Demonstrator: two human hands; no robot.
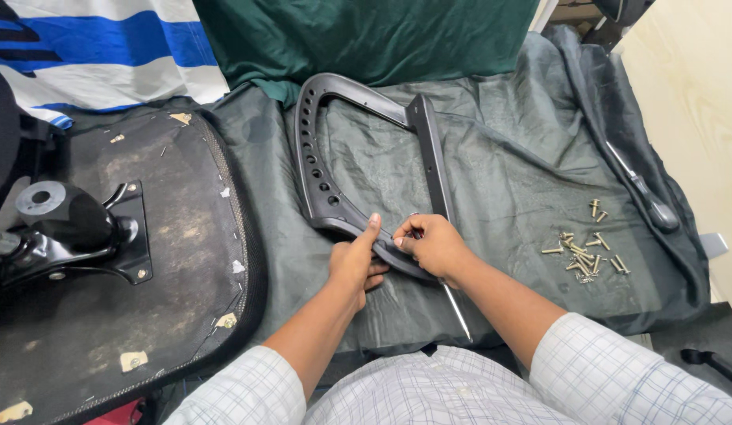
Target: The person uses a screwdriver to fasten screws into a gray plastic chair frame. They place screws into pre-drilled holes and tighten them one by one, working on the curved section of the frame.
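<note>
Head view, step: the person is working at the lower end of a black curved chair armrest frame (334,149), apparently seating a fastener there.
Left grip: the left hand (354,264) is closed over the frame's lower bar, thumb raised, steadying it.
Right grip: the right hand (430,244) has fingers pinched at the same spot; what it pinches is hidden.
Next move: likely calls for a steady frame and straight alignment.
Right of the grips: a heap of screws (584,253), roughly fifteen; one dark-handled tool (645,193) beyond.
Left of the grips: one upturned seat base (106,260).
Underneath: dark cloth (500,157).
</note>
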